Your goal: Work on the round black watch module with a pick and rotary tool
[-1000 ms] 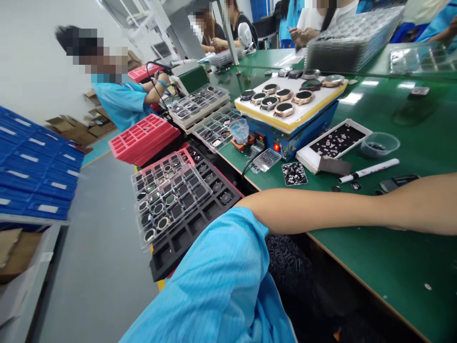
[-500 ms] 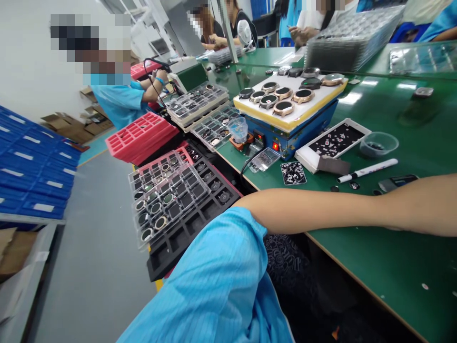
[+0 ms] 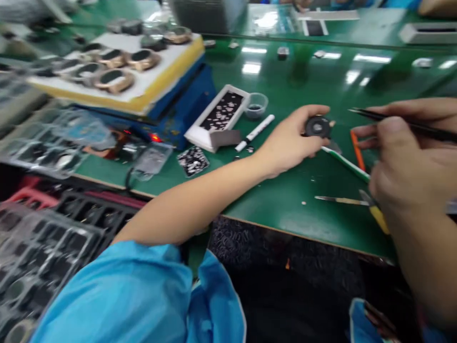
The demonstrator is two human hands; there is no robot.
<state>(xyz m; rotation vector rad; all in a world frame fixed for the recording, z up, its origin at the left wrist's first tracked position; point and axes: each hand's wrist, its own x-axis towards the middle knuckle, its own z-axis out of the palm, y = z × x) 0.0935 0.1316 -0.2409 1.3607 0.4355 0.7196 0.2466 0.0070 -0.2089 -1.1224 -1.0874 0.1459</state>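
Observation:
My left hand (image 3: 291,140) grips a round black watch part (image 3: 317,127) between thumb and fingers, above the green table (image 3: 285,209). To its right, my right hand (image 3: 410,147) is closed on dark tweezers (image 3: 403,120), whose tip points left towards the watch part without touching it. A green-and-white tool (image 3: 344,163), an orange tool (image 3: 357,150) and a yellow-handled tool (image 3: 379,219) lie beside my right hand. A thin blade-like tool (image 3: 341,200) rests below the hands.
At the left, a blue heater box (image 3: 178,102) bears several watches on a white-and-yellow top. Near my left forearm are a parts tray (image 3: 202,135), a small clear cup (image 3: 256,114), a white marker (image 3: 255,133) and a square parts case (image 3: 193,161). Clear trays (image 3: 43,267) fill the lower left.
The view has swung right and down. Both hands now show, with the watch part and tweezers. The co-worker at the left has gone out of view.

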